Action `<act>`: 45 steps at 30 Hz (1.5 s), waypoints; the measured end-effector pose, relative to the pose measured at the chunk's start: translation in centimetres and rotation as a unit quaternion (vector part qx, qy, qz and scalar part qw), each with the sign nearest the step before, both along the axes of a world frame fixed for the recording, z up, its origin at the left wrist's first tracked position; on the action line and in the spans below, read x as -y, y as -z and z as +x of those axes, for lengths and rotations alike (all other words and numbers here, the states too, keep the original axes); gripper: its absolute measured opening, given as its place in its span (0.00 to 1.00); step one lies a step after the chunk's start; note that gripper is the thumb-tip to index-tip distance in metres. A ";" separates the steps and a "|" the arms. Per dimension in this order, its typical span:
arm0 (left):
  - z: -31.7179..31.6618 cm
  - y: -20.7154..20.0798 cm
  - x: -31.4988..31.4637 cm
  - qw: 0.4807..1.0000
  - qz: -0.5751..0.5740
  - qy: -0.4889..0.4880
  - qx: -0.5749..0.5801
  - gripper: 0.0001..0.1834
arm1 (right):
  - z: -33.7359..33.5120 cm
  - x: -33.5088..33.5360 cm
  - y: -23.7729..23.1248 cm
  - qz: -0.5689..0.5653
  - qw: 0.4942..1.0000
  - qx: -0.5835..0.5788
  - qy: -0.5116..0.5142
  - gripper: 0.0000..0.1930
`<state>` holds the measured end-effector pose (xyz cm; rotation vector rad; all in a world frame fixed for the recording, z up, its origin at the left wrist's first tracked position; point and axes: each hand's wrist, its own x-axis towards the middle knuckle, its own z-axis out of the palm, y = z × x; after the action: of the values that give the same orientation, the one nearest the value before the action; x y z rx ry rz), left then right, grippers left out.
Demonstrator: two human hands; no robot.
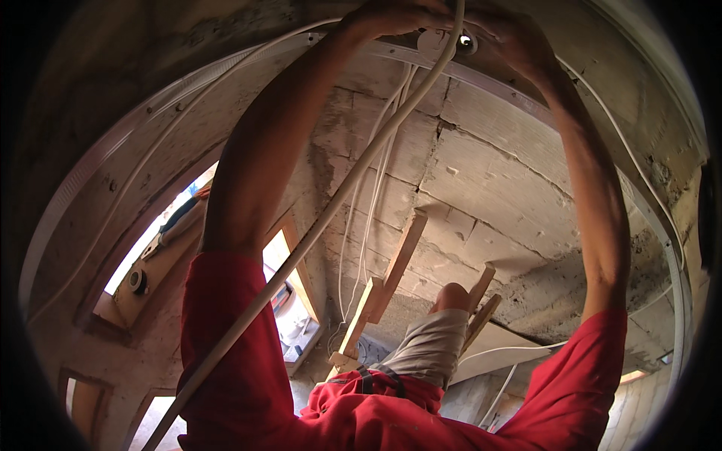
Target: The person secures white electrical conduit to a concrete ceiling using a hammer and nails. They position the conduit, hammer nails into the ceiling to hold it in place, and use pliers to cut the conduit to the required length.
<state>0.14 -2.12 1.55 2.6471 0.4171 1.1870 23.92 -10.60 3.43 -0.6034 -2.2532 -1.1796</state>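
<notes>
Both my arms reach up overhead, and my hands come together at the top edge of the head view. My left hand [398, 15] has its fingers bent in toward the other hand; what they pinch is hidden. My right hand [515, 37] curls its fingers in from the other side, its grip likewise unclear. Between them runs a thick pale cable or hose [361, 161], which crosses down to the lower left. Just below the fingers are a pale round disc [432, 43] and a dark ring with a bright centre [466, 41].
A metal profile rail [519, 98] curves across overhead, with a thin white cable [162, 131] near it. Thin white wires [383, 158] hang along a block wall [496, 165]. Wooden posts [402, 252] rise beside my leg. A tape roll [138, 279] sits in a bright window opening.
</notes>
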 end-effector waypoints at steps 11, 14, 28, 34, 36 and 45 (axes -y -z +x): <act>4.1 2.1 -0.1 0.979 0.174 -0.059 0.086 0.15 | 3.3 -2.2 -1.0 -0.641 0.643 -0.419 -0.026 0.10; 2.8 2.0 -0.5 0.977 0.185 -0.049 0.096 0.14 | 0.3 -0.5 1.1 -0.664 0.590 -0.443 -0.120 0.13; 2.0 2.4 -1.8 0.959 0.257 -0.077 0.095 0.12 | -0.3 0.5 2.9 0.070 0.996 0.021 0.049 0.16; 6.4 3.7 -3.5 0.918 0.341 -0.134 0.148 0.14 | 4.9 -4.9 2.8 -0.411 0.874 -0.256 -0.040 0.10; 8.2 4.0 -4.2 0.920 0.317 -0.156 0.169 0.14 | 6.4 -6.7 2.8 -0.658 0.565 -0.445 -0.222 0.11; 5.9 3.8 -2.4 0.945 0.254 -0.173 0.109 0.14 | 1.8 -3.0 19.8 -0.578 0.448 -0.643 -0.227 0.15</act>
<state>6.03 0.23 -2.24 2.8825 0.6282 1.9012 25.75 -7.56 -16.41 -0.7853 -1.1662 1.1227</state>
